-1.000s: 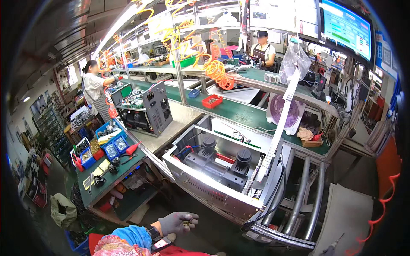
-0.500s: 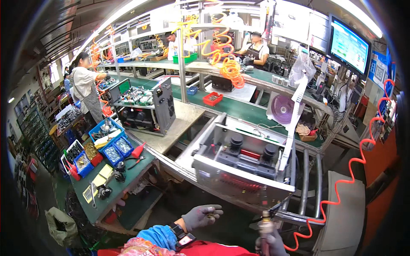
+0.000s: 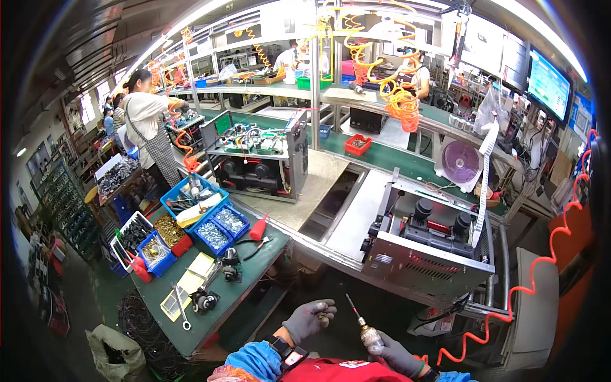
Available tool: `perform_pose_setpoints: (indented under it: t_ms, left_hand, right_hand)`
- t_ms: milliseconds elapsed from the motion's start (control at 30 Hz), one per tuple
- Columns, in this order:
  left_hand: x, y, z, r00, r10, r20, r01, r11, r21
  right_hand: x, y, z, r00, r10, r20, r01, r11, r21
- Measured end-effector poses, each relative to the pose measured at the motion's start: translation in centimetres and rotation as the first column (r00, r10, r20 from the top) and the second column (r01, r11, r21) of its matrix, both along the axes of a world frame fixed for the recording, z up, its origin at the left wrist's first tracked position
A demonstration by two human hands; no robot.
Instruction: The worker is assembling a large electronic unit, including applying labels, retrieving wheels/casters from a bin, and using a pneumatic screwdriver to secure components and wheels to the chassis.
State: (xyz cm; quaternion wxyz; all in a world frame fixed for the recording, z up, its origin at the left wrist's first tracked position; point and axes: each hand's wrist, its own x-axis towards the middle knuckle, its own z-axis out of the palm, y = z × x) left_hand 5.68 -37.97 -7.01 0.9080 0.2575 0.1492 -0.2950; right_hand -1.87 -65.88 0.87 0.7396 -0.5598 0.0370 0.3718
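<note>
My right hand (image 3: 396, 358), in a grey glove, grips a pneumatic screwdriver (image 3: 370, 335) with a brass-coloured body. Its thin bit points up and to the left, apart from any part. My left hand (image 3: 309, 321), gloved too, hovers to its left with the fingers curled in. Small yellowish bits show at those fingertips, too small to name. Beyond both hands, a grey metal machine housing (image 3: 414, 264) with a slotted side panel sits on the line. Inside it lies a black motor-like unit (image 3: 436, 234) with two upright cylinders.
On the green side table (image 3: 238, 299) at left are blue bins of screws (image 3: 213, 235), a wrench (image 3: 182, 309), pliers (image 3: 256, 247) and black casters (image 3: 203, 300). A second open machine (image 3: 254, 165) stands farther back. A coiled red air hose (image 3: 509, 315) hangs at right. Co-workers stand beyond.
The view has turned left, so the scene sits farther right. The screwdriver has come away from the housing's panel and tilted left. My left hand's fingers have curled inward.
</note>
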Motion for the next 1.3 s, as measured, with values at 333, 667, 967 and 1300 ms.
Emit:
perform_pose_setpoints:
  t_ms: [333,667,967,1300]
  left_hand:
    - [0.5,2.4,4.2,0.967,0.032,0.252,-0.095,0.965,0.243]
    - [2.3,1.5,3.6,0.977,0.181,0.116,-0.169,0.980,-0.108]
    - [1.6,0.1,4.9,0.984,0.085,0.159,-0.100,0.991,0.088]
    - [2.2,-0.8,5.5,0.914,-0.088,0.396,-0.067,0.930,0.362]
  right_hand:
    - [0.7,2.3,3.1,0.914,0.250,0.319,-0.106,0.907,-0.409]
    - [0.5,1.2,3.9,0.944,0.251,0.213,-0.142,0.894,-0.424]
    - [0.9,-0.2,4.2,0.894,0.334,0.297,-0.145,0.845,-0.515]
    - [1.6,-2.3,3.6,0.838,0.411,0.359,-0.151,0.807,-0.571]
